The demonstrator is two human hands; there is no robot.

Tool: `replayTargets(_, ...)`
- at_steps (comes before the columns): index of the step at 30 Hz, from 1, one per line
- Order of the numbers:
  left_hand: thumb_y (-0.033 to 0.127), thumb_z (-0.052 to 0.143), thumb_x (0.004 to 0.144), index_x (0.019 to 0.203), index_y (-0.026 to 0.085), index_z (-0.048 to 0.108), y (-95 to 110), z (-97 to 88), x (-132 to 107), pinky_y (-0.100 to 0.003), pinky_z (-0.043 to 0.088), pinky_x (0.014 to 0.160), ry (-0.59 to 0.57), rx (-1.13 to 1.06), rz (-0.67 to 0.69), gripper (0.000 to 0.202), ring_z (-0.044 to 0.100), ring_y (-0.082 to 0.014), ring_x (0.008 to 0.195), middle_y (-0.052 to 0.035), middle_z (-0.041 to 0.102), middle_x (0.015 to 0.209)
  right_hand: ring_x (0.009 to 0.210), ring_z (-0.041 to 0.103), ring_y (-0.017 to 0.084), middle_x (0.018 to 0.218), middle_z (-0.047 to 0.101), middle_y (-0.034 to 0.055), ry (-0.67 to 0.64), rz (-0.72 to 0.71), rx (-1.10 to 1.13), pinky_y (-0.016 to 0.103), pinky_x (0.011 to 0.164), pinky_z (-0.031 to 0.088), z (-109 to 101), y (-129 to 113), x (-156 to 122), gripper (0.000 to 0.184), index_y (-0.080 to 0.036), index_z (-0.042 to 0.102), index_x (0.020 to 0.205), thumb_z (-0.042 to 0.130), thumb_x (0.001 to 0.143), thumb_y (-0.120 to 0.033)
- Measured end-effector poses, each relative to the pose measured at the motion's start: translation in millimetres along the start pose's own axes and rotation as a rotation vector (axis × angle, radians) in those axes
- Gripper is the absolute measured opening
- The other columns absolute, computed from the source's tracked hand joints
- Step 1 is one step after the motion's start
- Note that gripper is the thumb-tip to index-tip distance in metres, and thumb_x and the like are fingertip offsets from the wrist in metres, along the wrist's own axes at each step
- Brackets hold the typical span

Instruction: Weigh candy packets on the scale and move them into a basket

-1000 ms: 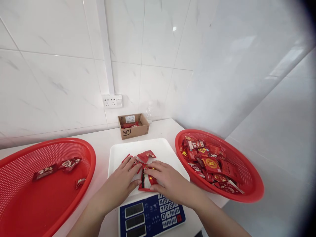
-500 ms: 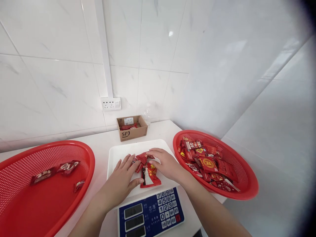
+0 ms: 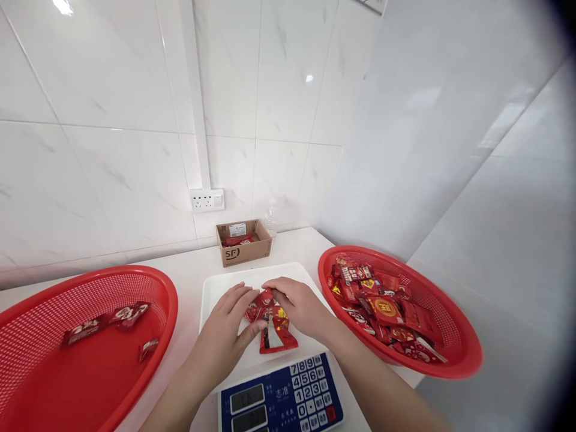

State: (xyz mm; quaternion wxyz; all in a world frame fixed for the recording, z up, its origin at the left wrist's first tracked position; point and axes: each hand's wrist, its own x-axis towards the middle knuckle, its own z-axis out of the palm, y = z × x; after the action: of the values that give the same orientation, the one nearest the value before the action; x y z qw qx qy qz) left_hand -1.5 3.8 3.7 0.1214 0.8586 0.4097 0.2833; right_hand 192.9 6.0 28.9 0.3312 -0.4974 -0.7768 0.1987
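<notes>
My left hand [image 3: 229, 329] and right hand [image 3: 301, 307], both loosely curled, have just drawn closer around the packets [image 3: 278, 337] between them on the tray [image 3: 256, 275], bunching these tighter, it seems, though I cannot tell whether either has one gripped.

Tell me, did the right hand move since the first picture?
Yes. Judged against the keypad, the right hand has moved farther away, toward the back of the white tray.
</notes>
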Motion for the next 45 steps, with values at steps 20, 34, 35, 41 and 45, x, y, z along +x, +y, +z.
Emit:
replayTargets(20, 0.039, 0.044, 0.091, 0.068, 0.020, 0.046, 26, -9.9, -12, -0.022, 0.038, 0.054, 0.354, -0.645, -0.232, 0.029, 0.044, -0.0113, 0.057, 0.0042, 0.049, 0.060, 0.056, 0.043, 0.010, 0.059, 0.050, -0.0025, 0.072, 0.144, 0.370, 0.022, 0.053, 0.036, 1, -39, -31, 0.036, -0.019, 0.050, 0.065, 0.045, 0.087, -0.047)
replayTargets(34, 0.045, 0.043, 0.089, 0.067, 0.019, 0.052, 30, -20.7, -6, -0.023, 0.040, 0.059, 0.102, -0.779, -0.222, 0.035, 0.048, -0.0127, 0.061, 0.0022, 0.051, 0.061, 0.057, 0.047, 0.012, 0.058, 0.049, -0.0025, 0.142, 0.213, 0.523, 0.025, 0.056, 0.037, 0, -34, -31, 0.040, -0.019, 0.047, 0.065, 0.047, 0.085, -0.053)
replayTargets(35, 0.045, 0.043, 0.089, 0.067, 0.019, 0.052, 30, -20.0, -6, -0.023, 0.040, 0.058, 0.131, -0.782, -0.232, 0.035, 0.048, -0.0127, 0.060, 0.0023, 0.051, 0.061, 0.058, 0.047, 0.012, 0.060, 0.050, -0.0025, 0.123, 0.207, 0.549, 0.025, 0.057, 0.038, 1, -34, -32, 0.039, -0.020, 0.047, 0.066, 0.049, 0.085, -0.053)
replayTargets(41, 0.045, 0.043, 0.088, 0.069, 0.019, 0.054, 31, -20.1, -5, -0.024, 0.042, 0.060, 0.144, -0.718, -0.231, 0.034, 0.052, -0.0136, 0.062, 0.0016, 0.054, 0.063, 0.067, 0.051, 0.012, 0.072, 0.056, -0.0010, 0.030, 0.181, 0.640, 0.026, 0.064, 0.042, 6, -32, -30, 0.030, -0.020, 0.050, 0.077, 0.052, 0.084, -0.049)
replayTargets(45, 0.046, 0.045, 0.086, 0.082, 0.020, 0.055, 26, -22.2, -5, -0.025, 0.043, 0.060, 0.266, -0.541, -0.308, 0.028, 0.056, -0.0160, 0.070, -0.0010, 0.061, 0.076, 0.068, 0.051, 0.014, 0.070, 0.053, -0.0014, 0.112, 0.201, 0.468, 0.027, 0.066, 0.042, -5, -8, -18, 0.029, -0.021, 0.046, 0.073, 0.044, 0.086, -0.047)
